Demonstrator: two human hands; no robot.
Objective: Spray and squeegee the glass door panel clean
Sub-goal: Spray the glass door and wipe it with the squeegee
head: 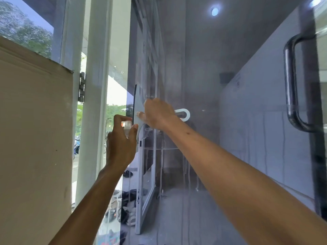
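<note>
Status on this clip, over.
Left hand grips spray bottle. Right hand holds squeegee against glass, blade upright. Drips on glass. Door handle off right.

Two hands (pixel 122 144) (pixel 157 114), one squeegee (pixel 138 106), one door handle (pixel 291 82), perhaps one spray bottle (pixel 127 127).

A squeegee (pixel 138 103) is gripped by the right hand (pixel 157 114), and its dark blade is held upright at the glass door panel (pixel 230 121), while the white looped handle end (pixel 188 114) is left sticking out to the right of the hand. A small spray bottle (pixel 127 126) (mostly hidden by the fingers) is held by the left hand (pixel 122 144) just below and left of the blade, close to the glass. Thin runs of liquid (pixel 265 147) are seen on the glass at lower right. A black pull handle (pixel 290 82) is mounted near the right edge, and a hinge (pixel 82 86) is fixed to the white frame at left, beside a beige board (pixel 35 129).
</note>
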